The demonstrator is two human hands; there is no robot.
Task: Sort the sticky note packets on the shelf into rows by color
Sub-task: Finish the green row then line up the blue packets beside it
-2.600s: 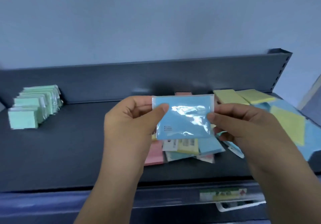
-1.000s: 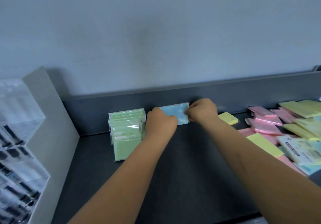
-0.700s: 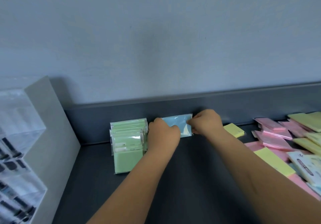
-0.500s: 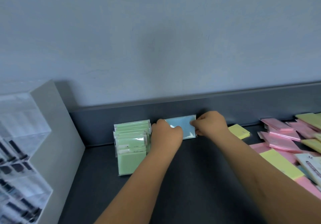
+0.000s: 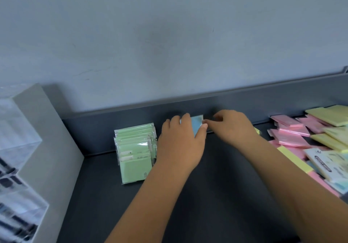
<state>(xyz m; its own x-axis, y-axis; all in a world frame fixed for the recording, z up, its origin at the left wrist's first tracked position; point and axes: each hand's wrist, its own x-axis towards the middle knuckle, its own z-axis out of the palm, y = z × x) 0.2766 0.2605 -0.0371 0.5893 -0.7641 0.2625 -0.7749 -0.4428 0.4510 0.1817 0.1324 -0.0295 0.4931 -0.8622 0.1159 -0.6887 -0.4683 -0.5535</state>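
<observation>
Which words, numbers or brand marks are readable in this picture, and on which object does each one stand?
No text is readable.
Front green packet: small dark marks near its lower right corner, too small to read.
Printed packet at the far right: dark slanted label, too blurred to read.
Blue packet, between left hand and right hand: no print shows.

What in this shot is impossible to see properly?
All in the head view:
The blue packet is mostly covered by the left hand, so whether it stands or leans is hidden.
The right hand: unclear whether it pinches the packet.
The small yellow packet is nearly hidden behind the right wrist.
The mixed pile is cut off by the right edge.
The clear case is blurred and cut off by the left edge.
The pale printed packet: print too small to read.
</observation>
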